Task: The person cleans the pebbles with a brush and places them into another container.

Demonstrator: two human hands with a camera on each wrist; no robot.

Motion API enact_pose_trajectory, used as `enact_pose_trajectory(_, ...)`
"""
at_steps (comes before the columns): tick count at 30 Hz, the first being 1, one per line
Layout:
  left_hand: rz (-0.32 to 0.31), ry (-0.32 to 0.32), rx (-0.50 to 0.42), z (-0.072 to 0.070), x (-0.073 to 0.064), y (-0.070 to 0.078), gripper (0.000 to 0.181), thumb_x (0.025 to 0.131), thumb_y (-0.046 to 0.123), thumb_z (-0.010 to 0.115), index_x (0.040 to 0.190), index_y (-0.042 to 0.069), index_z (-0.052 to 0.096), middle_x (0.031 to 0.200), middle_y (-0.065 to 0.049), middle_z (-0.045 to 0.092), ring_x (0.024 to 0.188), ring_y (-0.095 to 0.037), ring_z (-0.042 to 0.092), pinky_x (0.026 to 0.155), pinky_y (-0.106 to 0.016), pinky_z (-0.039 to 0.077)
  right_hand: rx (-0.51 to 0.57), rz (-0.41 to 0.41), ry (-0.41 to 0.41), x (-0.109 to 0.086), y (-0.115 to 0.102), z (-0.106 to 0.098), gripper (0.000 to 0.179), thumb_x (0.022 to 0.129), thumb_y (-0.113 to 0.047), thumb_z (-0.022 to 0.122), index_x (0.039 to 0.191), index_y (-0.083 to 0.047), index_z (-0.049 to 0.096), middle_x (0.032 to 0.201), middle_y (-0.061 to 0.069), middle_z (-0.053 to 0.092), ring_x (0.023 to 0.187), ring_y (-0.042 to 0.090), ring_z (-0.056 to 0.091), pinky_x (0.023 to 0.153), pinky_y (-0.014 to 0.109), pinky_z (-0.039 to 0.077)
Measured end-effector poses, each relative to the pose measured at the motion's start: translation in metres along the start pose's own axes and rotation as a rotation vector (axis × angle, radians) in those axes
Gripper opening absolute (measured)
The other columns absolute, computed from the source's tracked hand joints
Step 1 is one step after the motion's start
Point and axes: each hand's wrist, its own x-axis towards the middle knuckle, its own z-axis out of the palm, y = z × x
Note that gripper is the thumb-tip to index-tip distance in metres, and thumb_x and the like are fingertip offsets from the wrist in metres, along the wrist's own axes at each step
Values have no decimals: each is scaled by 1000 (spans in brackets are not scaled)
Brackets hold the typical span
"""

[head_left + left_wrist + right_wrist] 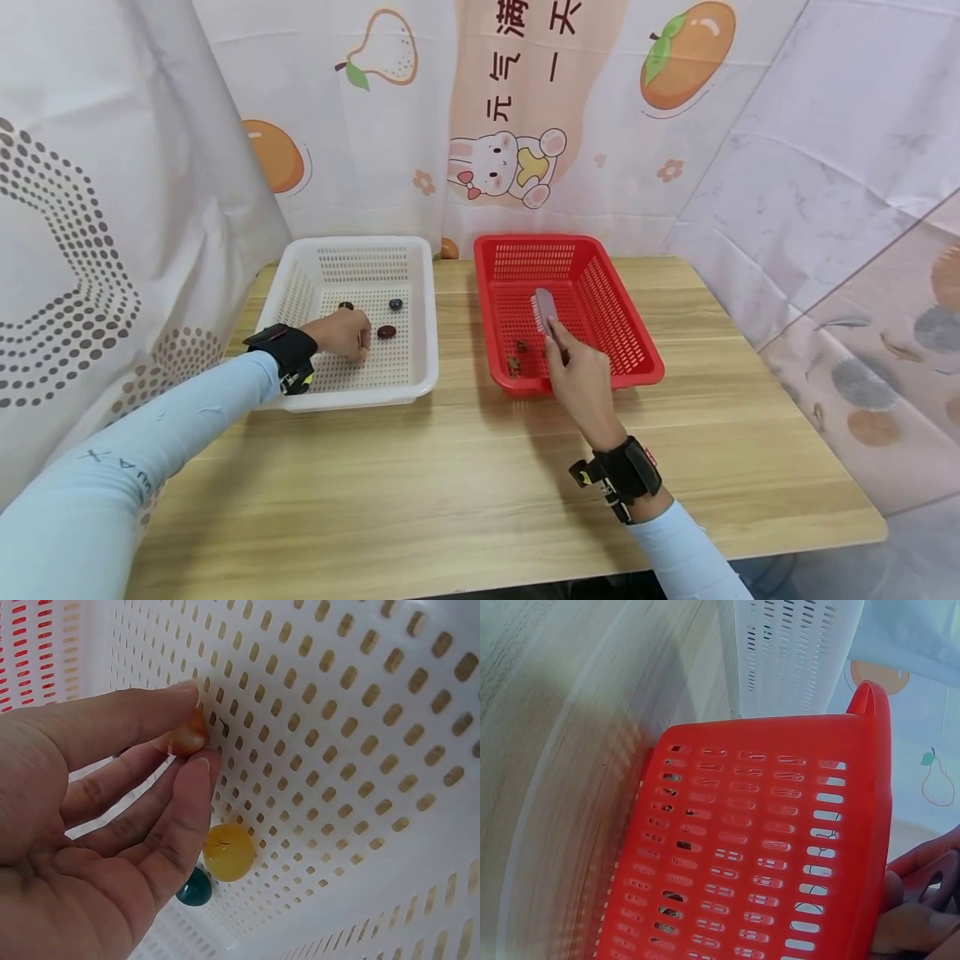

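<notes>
My left hand (343,335) is down inside the white basket (430,333). Between its thumb and fingertips it pinches a small glossy orange stone (189,736). Below those fingers lie a round yellow stone (229,853) and a dark green one (195,888). Beside the hand in the head view are a dark red stone (386,332), a dark blue stone (396,304) and a dark stone (346,305), partly covered. My right hand (583,379) grips the handle of a greyish hairbrush (545,307), its bristled head over the red basket (645,358).
Several small brownish-gold pieces (513,365) lie on the red basket's floor, too small to identify. Both baskets stand on a wooden table (420,500), side by side with a gap between. A printed curtain (390,150) hangs behind the table.
</notes>
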Motion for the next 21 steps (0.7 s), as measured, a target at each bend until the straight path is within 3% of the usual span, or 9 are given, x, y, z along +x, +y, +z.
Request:
enact_pose_trajectory(13, -34, -37, 22, -4, -6, 5, 24, 81, -1, 84, 99, 1, 70, 90, -8, 67, 74, -20, 62, 67, -34, 53, -2, -20, 8, 0, -2, 0, 36, 102, -13, 64, 136, -2, 65, 56, -2, 42, 47, 10, 33, 44, 25, 24)
enact_pose_trajectory(21, -47, 26, -39, -20, -11, 4, 28, 82, 9, 87, 102, 0, 70, 93, -11, 68, 79, -23, 62, 70, -37, 53, -15, -26, 1, -1, -1, 0, 37, 102, -13, 64, 137, -1, 65, 56, -2, 41, 46, 10, 33, 44, 26, 24)
